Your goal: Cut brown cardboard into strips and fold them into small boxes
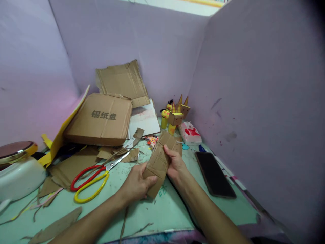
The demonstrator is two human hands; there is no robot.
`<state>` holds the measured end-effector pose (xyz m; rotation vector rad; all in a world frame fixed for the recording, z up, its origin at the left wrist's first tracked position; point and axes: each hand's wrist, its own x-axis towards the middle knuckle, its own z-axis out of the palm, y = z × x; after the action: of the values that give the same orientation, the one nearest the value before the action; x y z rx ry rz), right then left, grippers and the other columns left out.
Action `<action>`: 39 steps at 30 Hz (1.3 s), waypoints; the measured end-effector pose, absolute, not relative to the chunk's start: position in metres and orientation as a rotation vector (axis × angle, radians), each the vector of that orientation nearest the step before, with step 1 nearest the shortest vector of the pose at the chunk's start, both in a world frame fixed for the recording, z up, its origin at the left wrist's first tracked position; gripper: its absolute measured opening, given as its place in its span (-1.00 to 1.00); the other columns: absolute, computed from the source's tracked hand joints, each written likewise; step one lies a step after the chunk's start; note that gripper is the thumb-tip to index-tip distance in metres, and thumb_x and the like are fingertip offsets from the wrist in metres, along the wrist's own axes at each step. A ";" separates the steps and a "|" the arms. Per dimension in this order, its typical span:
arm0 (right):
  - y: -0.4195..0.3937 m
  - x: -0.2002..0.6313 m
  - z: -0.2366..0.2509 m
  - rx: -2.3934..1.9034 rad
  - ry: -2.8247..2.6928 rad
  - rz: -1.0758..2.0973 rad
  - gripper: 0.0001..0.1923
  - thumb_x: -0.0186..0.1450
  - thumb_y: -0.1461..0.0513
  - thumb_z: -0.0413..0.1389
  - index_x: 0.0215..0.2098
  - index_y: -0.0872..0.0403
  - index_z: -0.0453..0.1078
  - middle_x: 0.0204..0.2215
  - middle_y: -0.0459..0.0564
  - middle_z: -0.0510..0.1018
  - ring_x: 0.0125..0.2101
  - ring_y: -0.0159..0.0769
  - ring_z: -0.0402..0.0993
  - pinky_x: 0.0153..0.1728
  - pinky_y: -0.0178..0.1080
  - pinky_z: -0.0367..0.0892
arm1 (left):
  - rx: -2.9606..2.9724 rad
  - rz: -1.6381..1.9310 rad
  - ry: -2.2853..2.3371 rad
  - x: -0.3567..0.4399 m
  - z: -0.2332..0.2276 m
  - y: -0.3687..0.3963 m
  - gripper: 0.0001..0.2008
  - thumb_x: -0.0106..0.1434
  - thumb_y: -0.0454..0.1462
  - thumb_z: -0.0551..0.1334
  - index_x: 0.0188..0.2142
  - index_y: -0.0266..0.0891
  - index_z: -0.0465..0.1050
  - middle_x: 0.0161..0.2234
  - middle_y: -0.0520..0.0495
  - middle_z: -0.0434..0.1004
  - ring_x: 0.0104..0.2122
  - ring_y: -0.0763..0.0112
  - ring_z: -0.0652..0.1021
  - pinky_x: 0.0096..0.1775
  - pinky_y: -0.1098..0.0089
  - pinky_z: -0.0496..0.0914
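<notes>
A long strip of brown cardboard (159, 162) with pencil lines on it is held above the green mat (162, 210). My left hand (135, 184) grips its near end from the left. On the strip's right edge, about halfway along, is my right hand (175, 164), thumb on top. Both hands are closed on the strip. Red and yellow scissors (91, 178) lie on the mat just left of my left hand.
A flat cardboard box (101, 118) and more cardboard sheets (122, 81) are piled at the back left. Small cardboard figures (176, 117), a tissue pack (190, 133) and a black phone (214, 173) lie to the right. A white appliance (17, 173) sits at the far left. Purple walls enclose the desk.
</notes>
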<state>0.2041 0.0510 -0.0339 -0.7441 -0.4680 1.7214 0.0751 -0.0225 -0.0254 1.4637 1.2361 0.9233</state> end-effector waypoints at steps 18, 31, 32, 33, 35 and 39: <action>0.043 0.207 -0.024 -0.744 -0.303 1.766 -0.83 -0.01 0.20 0.27 -0.45 0.10 0.47 -0.61 -0.05 0.59 -0.44 -0.17 0.55 -0.33 -0.15 0.44 | 1.603 0.940 1.161 0.071 -0.034 -0.017 -0.79 0.03 -0.25 0.19 -0.33 -0.33 0.38 -0.48 0.04 0.39 -0.48 0.45 0.34 -0.46 0.48 0.24; 0.045 0.210 -0.017 -0.672 -0.294 1.616 -0.67 -0.13 0.26 0.33 -0.36 0.08 0.46 -0.57 -0.11 0.60 -0.52 -0.25 0.52 -0.32 -0.17 0.44 | 1.756 0.821 1.242 0.062 -0.019 -0.019 -0.61 0.12 -0.10 0.16 -0.12 -0.29 0.33 -0.31 -0.05 0.50 -0.36 0.34 0.47 -0.36 0.44 0.31; 0.047 0.212 -0.017 -0.664 -0.294 1.614 -0.66 -0.13 0.26 0.33 -0.34 0.07 0.46 -0.56 -0.11 0.60 -0.53 -0.27 0.51 -0.32 -0.17 0.44 | 1.768 0.824 1.281 0.054 -0.013 -0.019 -0.56 0.16 -0.06 0.11 -0.06 -0.27 0.28 -0.31 -0.06 0.51 -0.36 0.33 0.48 -0.37 0.43 0.31; 0.048 0.213 -0.017 -0.660 -0.293 1.616 -0.64 -0.12 0.27 0.32 -0.31 0.06 0.45 -0.55 -0.11 0.61 -0.54 -0.27 0.51 -0.33 -0.17 0.44 | 1.775 0.837 1.376 0.044 -0.007 -0.018 -0.53 0.20 -0.03 0.03 -0.01 -0.26 0.24 -0.30 -0.07 0.51 -0.39 0.33 0.48 -0.38 0.42 0.30; 0.049 0.216 -0.018 -0.661 -0.291 1.627 -0.63 -0.10 0.27 0.31 -0.28 0.04 0.45 -0.53 -0.11 0.61 -0.56 -0.29 0.49 -0.35 -0.16 0.44 | 1.805 0.899 1.739 0.016 0.006 -0.017 -0.56 0.25 -0.02 -0.10 -0.05 -0.20 0.29 -0.27 -0.09 0.51 -0.33 0.26 0.49 -0.30 0.36 0.29; 0.051 0.220 -0.018 -0.668 -0.284 1.638 -0.73 -0.03 0.25 0.28 -0.33 0.05 0.47 -0.54 -0.12 0.61 -0.56 -0.30 0.49 -0.35 -0.18 0.44 | 1.784 0.407 2.257 -0.044 0.014 -0.019 -0.68 0.19 -0.08 -0.04 -0.28 -0.15 0.40 -0.32 -0.15 0.54 -0.32 0.10 0.50 -0.35 0.29 0.25</action>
<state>0.2202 0.0511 -0.0184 -0.6677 -0.2842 1.6378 -0.0442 -0.0187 0.0139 1.7841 2.2573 0.4069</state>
